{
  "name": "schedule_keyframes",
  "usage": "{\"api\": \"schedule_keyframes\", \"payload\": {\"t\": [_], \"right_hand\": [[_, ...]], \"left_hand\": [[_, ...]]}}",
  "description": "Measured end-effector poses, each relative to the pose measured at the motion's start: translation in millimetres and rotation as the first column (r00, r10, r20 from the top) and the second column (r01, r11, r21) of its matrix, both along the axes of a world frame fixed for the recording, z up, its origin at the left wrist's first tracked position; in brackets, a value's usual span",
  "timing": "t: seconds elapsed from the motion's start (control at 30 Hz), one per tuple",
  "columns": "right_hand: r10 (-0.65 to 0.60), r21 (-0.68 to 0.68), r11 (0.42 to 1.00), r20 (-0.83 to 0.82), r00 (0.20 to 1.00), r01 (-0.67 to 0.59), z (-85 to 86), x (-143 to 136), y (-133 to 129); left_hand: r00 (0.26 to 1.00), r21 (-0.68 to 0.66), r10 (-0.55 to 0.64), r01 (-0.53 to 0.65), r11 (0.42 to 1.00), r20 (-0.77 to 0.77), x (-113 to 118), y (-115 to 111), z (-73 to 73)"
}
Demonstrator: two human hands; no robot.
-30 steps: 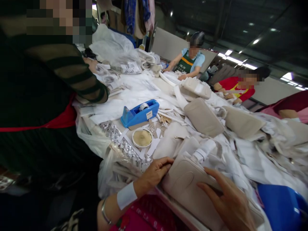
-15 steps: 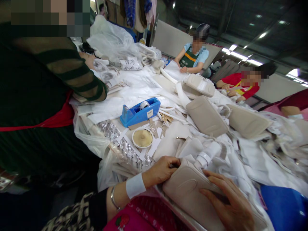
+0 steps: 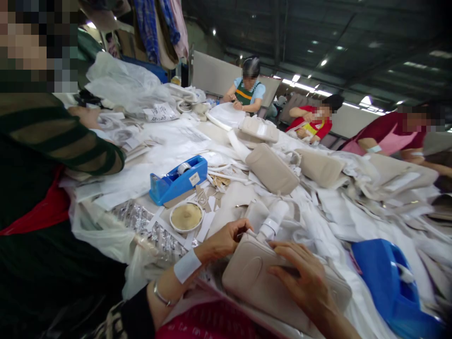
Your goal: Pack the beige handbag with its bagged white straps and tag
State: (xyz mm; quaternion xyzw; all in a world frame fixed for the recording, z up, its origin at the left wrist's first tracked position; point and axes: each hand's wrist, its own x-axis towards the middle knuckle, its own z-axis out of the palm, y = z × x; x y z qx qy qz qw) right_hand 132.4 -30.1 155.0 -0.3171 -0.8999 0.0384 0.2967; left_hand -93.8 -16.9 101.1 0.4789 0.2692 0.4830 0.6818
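Note:
A beige handbag (image 3: 254, 270) with rounded corners leans near my lap at the table's edge, an oval outline pressed into its front. At its upper left corner my left hand (image 3: 231, 240) pinches the edge, fingers bent and fingertips partly hidden behind it. My right hand (image 3: 303, 273) grips the upper edge, its thumb on the front panel and its fingers reaching over the top. A strap wrapped in white material (image 3: 275, 219) rises from the top of the bag, between my hands.
A blue tape dispenser (image 3: 180, 179) and a round tub of yellowish paste (image 3: 186, 216) stand ahead. Another blue dispenser (image 3: 384, 282) sits right. More beige bags (image 3: 271, 169) and white wrapping cover the table. A co-worker's striped sleeve (image 3: 70, 136) is close at left; several people work beyond.
The view has swung right, so the table and dispensers appear further left, and more of the right-hand blue dispenser shows. Both hands remain on the handbag, with only slight finger shifts.

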Motion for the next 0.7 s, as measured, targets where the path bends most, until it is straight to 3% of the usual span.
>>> {"api": "schedule_keyframes", "payload": {"t": [0.17,0.3,0.37,0.43,0.5,0.53,0.6,0.7], "right_hand": [[-0.039,-0.099,0.994,-0.019,0.999,0.037,3.8,-6,-1],[-0.076,-0.035,0.997,-0.288,0.955,0.068,10.8,5,-15],[-0.245,-0.041,0.965,-0.492,0.835,0.259,7.7,21,-26],[-0.453,-0.198,0.876,-0.652,0.607,0.441,-3.4,42,-37],[-0.604,-0.43,0.781,-0.702,0.376,0.453,-21.2,64,-46],[-0.657,-0.528,0.744,-0.69,0.304,0.409,-31.4,74,-51],[-0.718,-0.65,0.695,-0.646,0.258,0.307,-50.9,90,-58],[-0.731,-0.703,0.674,-0.594,0.335,0.225,-71.2,105,-67]], "left_hand": [[0.998,-0.167,0.066,-0.061,0.984,0.025,8,3,-2.3],[0.984,-0.248,0.149,-0.121,0.961,0.098,18,-4,-0.2],[0.977,-0.26,0.18,-0.144,0.955,0.117,22,-5,2.9],[0.975,-0.265,0.202,-0.171,0.949,0.095,25,-3,8.7],[0.973,-0.27,0.229,-0.215,0.939,0.021,26,2,16.7],[0.968,-0.277,0.248,-0.247,0.929,-0.029,27,5,21.0],[0.95,-0.292,0.286,-0.311,0.904,-0.127,27,12,28.1],[0.934,-0.301,0.285,-0.341,0.891,-0.213,29,20,31.1]]}}
